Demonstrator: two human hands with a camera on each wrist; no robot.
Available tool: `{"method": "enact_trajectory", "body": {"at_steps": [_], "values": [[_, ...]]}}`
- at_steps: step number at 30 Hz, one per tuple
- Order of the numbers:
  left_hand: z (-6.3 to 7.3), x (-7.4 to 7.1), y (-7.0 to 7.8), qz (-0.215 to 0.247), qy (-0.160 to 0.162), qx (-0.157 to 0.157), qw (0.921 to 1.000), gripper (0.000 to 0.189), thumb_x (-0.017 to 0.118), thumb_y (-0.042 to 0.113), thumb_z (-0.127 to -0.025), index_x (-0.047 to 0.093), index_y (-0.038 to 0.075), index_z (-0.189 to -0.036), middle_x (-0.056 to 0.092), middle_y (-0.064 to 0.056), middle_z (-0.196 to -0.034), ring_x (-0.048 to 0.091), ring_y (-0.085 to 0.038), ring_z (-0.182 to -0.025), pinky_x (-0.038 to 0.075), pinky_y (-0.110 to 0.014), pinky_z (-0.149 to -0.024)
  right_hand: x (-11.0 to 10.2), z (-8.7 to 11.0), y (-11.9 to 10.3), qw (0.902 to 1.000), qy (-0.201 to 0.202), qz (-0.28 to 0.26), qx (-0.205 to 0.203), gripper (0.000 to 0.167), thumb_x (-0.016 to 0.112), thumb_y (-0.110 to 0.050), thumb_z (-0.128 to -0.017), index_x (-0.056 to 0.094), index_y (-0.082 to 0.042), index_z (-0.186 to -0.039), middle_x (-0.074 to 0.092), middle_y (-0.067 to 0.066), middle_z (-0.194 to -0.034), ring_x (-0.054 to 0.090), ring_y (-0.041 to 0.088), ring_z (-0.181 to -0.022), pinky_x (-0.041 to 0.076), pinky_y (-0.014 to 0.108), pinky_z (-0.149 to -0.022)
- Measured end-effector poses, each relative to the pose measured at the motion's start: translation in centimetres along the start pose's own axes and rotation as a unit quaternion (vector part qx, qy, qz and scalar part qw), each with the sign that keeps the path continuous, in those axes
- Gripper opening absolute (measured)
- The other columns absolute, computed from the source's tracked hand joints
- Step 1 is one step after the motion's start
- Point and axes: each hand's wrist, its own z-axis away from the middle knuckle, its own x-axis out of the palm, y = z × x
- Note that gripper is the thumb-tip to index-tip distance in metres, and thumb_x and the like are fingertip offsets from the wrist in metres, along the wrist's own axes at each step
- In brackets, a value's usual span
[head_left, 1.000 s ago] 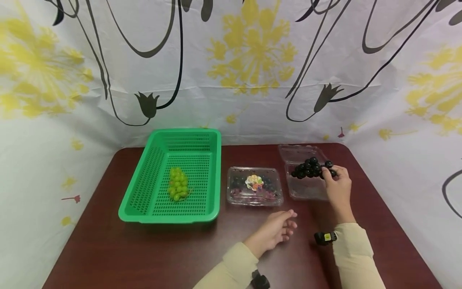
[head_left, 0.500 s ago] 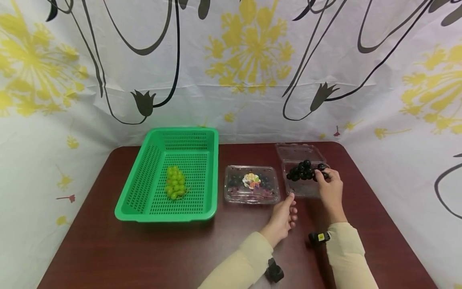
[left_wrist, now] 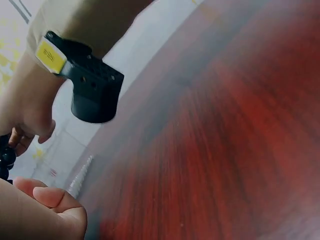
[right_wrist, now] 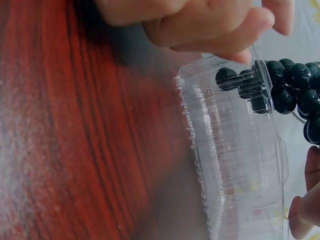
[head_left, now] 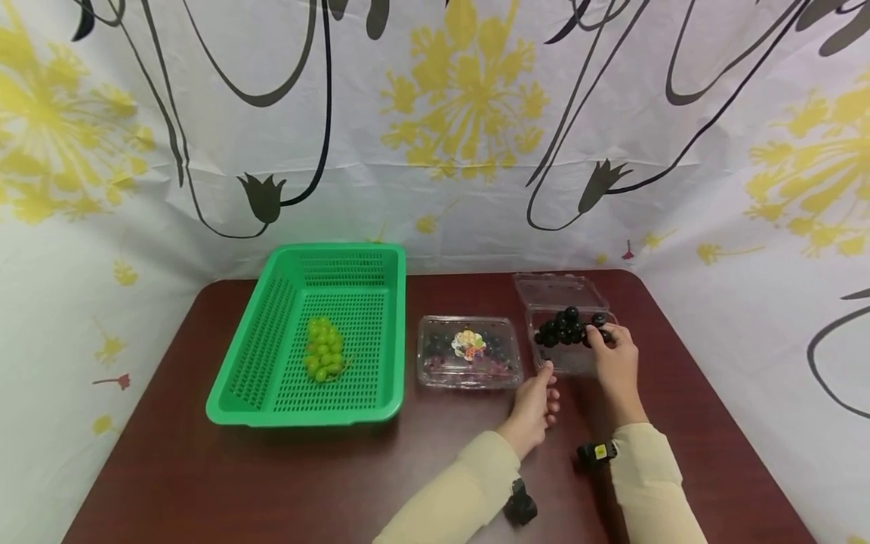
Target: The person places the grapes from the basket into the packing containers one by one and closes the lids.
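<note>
My right hand (head_left: 617, 366) pinches the right end of a bunch of black grapes (head_left: 561, 331). The bunch is over an open clear plastic clamshell box (head_left: 578, 364), its lid (head_left: 564, 292) laid back. In the right wrist view several grapes (right_wrist: 300, 75) rise above the box rim, and others show through its wall (right_wrist: 245, 165). At the near left corner of this box my left hand (head_left: 532, 408) holds on, thumb on top and fingers curled (right_wrist: 220, 40) against the corner. In the left wrist view the left hand (left_wrist: 50, 210) hides most of the box.
A closed clear box (head_left: 435, 370) with dark and reddish grapes and a round fruit label stands left of the open one. Farther left is a green plastic basket (head_left: 394, 378) with green grapes (head_left: 325, 349) inside. A patterned cloth (head_left: 435, 151) hangs behind the dark red table (head_left: 272, 483).
My left hand has moved forward to the open box's near left corner and now stays there. The right hand keeps its pinch on the black grapes, with the bunch slightly lower over the box.
</note>
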Motion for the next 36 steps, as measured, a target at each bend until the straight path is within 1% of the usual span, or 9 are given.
{"method": "enact_trajectory", "body": {"at_steps": [9, 14, 18, 20, 21, 23, 25, 27, 36], "values": [[-1.1, 0.5, -0.3, 0.013, 0.013, 0.019, 0.9997, 0.039, 0.059, 0.051, -0.091, 0.064, 0.013, -0.102, 0.046, 0.007, -0.065, 0.033, -0.005, -0.051, 0.025, -0.018, -0.046, 0.1, -0.2, 0.4, 0.9993, -0.016, 0.017, 0.03, 0.035, 0.056, -0.034, -0.096, 0.06, 0.001, -0.094, 0.051, -0.006, -0.113, 0.046, -0.002, -0.087, 0.037, 0.009, -0.067], [-1.2, 0.6, -0.3, 0.025, 0.017, 0.034, 0.999, 0.03, 0.06, 0.045, -0.092, 0.065, 0.016, -0.095, 0.045, 0.007, -0.065, 0.034, -0.005, -0.052, 0.026, -0.017, -0.046, 0.5, -0.7, 0.5, 0.9991, -0.029, 0.024, 0.017, 0.036, 0.056, -0.033, -0.097, 0.062, 0.002, -0.097, 0.051, -0.006, -0.111, 0.047, -0.003, -0.086, 0.037, 0.01, -0.069], [-1.3, 0.6, -0.3, 0.026, 0.016, 0.033, 0.999, 0.025, 0.06, 0.041, -0.093, 0.066, 0.016, -0.092, 0.044, 0.008, -0.063, 0.034, -0.004, -0.051, 0.026, -0.017, -0.046, 0.5, -1.2, 0.5, 0.9972, -0.049, 0.056, -0.004, 0.036, 0.054, -0.031, -0.098, 0.063, 0.003, -0.099, 0.053, 0.003, -0.115, 0.044, 0.001, -0.085, 0.035, 0.015, -0.069], [-1.3, 0.6, -0.4, 0.025, 0.015, 0.031, 0.9991, 0.023, 0.061, 0.039, -0.093, 0.066, 0.016, -0.091, 0.044, 0.008, -0.063, 0.033, -0.004, -0.051, 0.026, -0.017, -0.046, 0.4, -1.5, 0.6, 0.994, -0.066, 0.085, -0.021, 0.035, 0.052, -0.031, -0.099, 0.062, 0.003, -0.099, 0.053, 0.01, -0.117, 0.044, 0.007, -0.085, 0.034, 0.021, -0.07], [-1.4, 0.6, -0.4, 0.025, 0.014, 0.03, 0.9991, 0.022, 0.061, 0.038, -0.092, 0.066, 0.016, -0.091, 0.043, 0.008, -0.062, 0.033, -0.004, -0.051, 0.026, -0.016, -0.046, 0.2, -1.7, 0.6, 0.9917, -0.077, 0.098, -0.033, 0.035, 0.051, -0.03, -0.1, 0.062, 0.003, -0.099, 0.053, 0.014, -0.118, 0.046, 0.014, -0.091, 0.034, 0.027, -0.078], [-1.4, 0.5, -0.4, 0.027, 0.009, 0.032, 0.9991, 0.022, 0.062, 0.037, -0.092, 0.067, 0.016, -0.09, 0.043, 0.008, -0.062, 0.033, -0.004, -0.051, 0.026, -0.016, -0.045, 0.0, -2.0, 0.6, 0.9867, -0.093, 0.121, -0.055, 0.034, 0.05, -0.027, -0.1, 0.062, 0.005, -0.101, 0.051, 0.022, -0.12, 0.044, 0.03, -0.102, 0.026, 0.045, -0.09], [-1.5, 0.5, -0.4, 0.028, 0.006, 0.035, 0.999, 0.021, 0.062, 0.036, -0.093, 0.066, 0.015, -0.09, 0.043, 0.008, -0.062, 0.033, -0.004, -0.051, 0.026, -0.015, -0.045, -0.1, -2.2, 0.6, 0.982, -0.102, 0.145, -0.066, 0.034, 0.049, -0.026, -0.101, 0.06, 0.006, -0.106, 0.047, 0.028, -0.124, 0.037, 0.045, -0.11, 0.014, 0.061, -0.087], [-1.5, 0.4, -0.4, 0.03, 0.002, 0.037, 0.9989, 0.021, 0.062, 0.035, -0.093, 0.066, 0.015, -0.09, 0.043, 0.008, -0.061, 0.033, -0.003, -0.051, 0.026, -0.015, -0.044, -0.2, -2.5, 0.7, 0.9793, -0.104, 0.162, -0.063, 0.034, 0.048, -0.023, -0.101, 0.058, 0.007, -0.113, 0.043, 0.032, -0.128, 0.024, 0.054, -0.12, 0.005, 0.068, -0.085], [-1.5, 0.3, -0.3, 0.025, -0.008, 0.029, 0.9992, 0.019, 0.062, 0.033, -0.093, 0.067, 0.014, -0.09, 0.043, 0.007, -0.062, 0.033, -0.004, -0.052, 0.028, -0.015, -0.045, -0.1, -4.1, 1.3, 0.9495, -0.103, 0.296, -0.003, 0.036, 0.043, -0.021, -0.101, 0.05, -0.006, -0.133, 0.03, 0.036, -0.134, 0.016, 0.06, -0.123, 0.006, 0.073, -0.088]]}}
